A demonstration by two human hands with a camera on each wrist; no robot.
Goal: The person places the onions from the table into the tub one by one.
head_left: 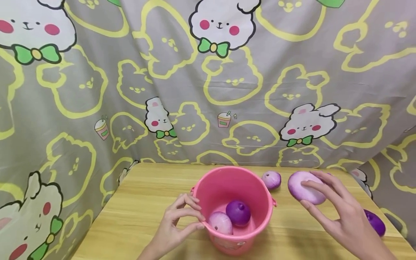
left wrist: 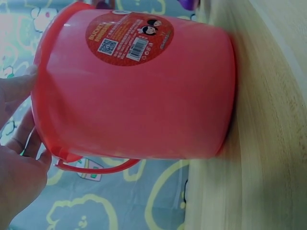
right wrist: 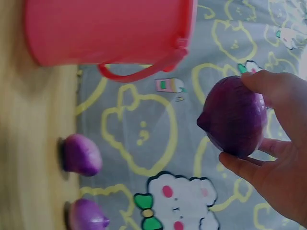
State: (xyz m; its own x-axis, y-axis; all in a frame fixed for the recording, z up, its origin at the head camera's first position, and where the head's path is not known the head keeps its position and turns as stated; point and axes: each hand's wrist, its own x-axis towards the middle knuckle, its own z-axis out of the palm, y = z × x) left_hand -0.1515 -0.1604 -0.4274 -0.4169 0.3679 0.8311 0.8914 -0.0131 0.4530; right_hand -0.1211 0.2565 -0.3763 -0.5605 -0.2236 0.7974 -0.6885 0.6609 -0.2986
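Observation:
A purple onion (head_left: pixel 303 189) is held up off the table in my right hand (head_left: pixel 346 216), between the thumb and fingers. The right wrist view shows the same onion (right wrist: pixel 235 117) with its pointed end facing the table side. My left hand (head_left: pixel 175 224) pinches the near-left rim of a pink bucket (head_left: pixel 232 177), thumb and fingers at the edge. Inside the bucket lie a dark purple onion (head_left: pixel 238 213) and a paler onion (head_left: pixel 220 224), side by side on its floor. In the left wrist view the bucket's outer wall (left wrist: pixel 129 110) carries a round printed label.
On the wooden table (head_left: pixel 139 195), one onion (head_left: pixel 271 180) lies behind the bucket to the right. Another dark onion (head_left: pixel 375 222) is near the right edge, partly behind my right hand. The bucket's handle (right wrist: pixel 139 74) hangs at its side. A patterned grey curtain (head_left: pixel 195 86) closes off the back.

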